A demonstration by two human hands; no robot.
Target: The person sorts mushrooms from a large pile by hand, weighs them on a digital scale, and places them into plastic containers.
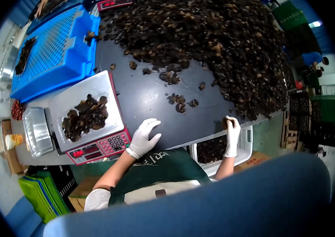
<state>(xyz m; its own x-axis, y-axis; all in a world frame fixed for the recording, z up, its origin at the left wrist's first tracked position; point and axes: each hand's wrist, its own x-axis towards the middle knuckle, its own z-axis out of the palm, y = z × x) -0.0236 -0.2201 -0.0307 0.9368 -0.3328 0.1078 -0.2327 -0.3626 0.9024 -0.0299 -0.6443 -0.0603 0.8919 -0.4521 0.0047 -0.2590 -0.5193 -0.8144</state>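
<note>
My left hand (pixel 144 137), in a white glove, rests on the dark table edge beside the red scale, its fingers apart and nothing in them. On the right, my right hand (pixel 232 132), also gloved, pinches a small dark mushroom piece (pixel 225 123) above the table's front edge. A large heap of dark mushroom pieces (pixel 199 35) covers the back and right of the table (pixel 143 94). Loose pieces (pixel 176 100) lie between the heap and my hands. More pieces (pixel 84 117) sit on the metal pan of the scale (pixel 114 122).
A blue crate (pixel 53 55) stands at the back left. Clear plastic trays (pixel 37 132) lie left of the scale. A white basket (pixel 246 144) with dark pieces is below the table edge by my right hand. A person (pixel 313 58) is in the right background.
</note>
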